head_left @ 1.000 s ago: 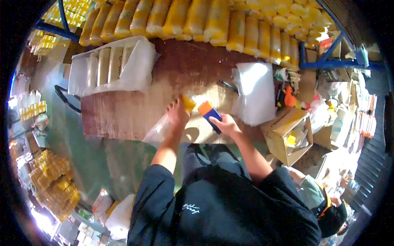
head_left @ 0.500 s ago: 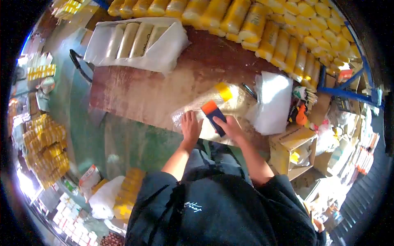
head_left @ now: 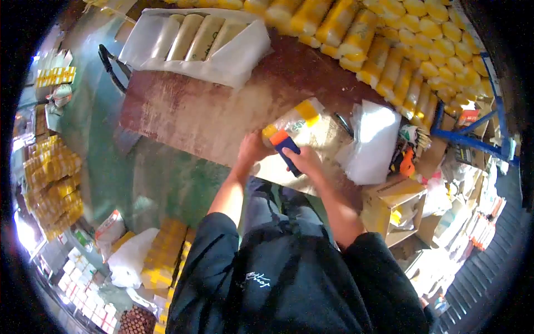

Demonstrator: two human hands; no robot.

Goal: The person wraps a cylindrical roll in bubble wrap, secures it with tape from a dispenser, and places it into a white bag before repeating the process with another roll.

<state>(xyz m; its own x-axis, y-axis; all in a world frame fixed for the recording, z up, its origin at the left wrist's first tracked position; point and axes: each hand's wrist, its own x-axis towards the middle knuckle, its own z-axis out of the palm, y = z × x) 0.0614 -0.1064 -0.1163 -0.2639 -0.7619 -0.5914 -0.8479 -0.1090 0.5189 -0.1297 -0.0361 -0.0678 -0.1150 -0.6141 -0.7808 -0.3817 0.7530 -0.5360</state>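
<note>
A package in clear bubble wrap point(head_left: 289, 118) lies at the front edge of the table, with a band of yellow tape across its far end and a second yellow patch at its near left end. My left hand point(head_left: 255, 147) is closed against that left end; its fingertips are partly hidden. In my right hand point(head_left: 306, 161) is a dark blue tape dispenser point(head_left: 289, 158) with an orange head, tilted so the head touches or nearly touches the near end of the package. My right fingers wrap around its body.
A white-wrapped bundle of tubes point(head_left: 194, 42) lies at the far left of the brown table point(head_left: 167, 111). Stacked yellow-taped rolls point(head_left: 345, 33) line the back. A pen point(head_left: 345, 125), white foam sheets point(head_left: 371, 139) and an open cardboard box point(head_left: 392, 206) are on the right.
My left hand has gone from lying flat on the wrap to closing at its near end. The package looks shorter, with a new yellow patch there. The view has shifted slightly.
</note>
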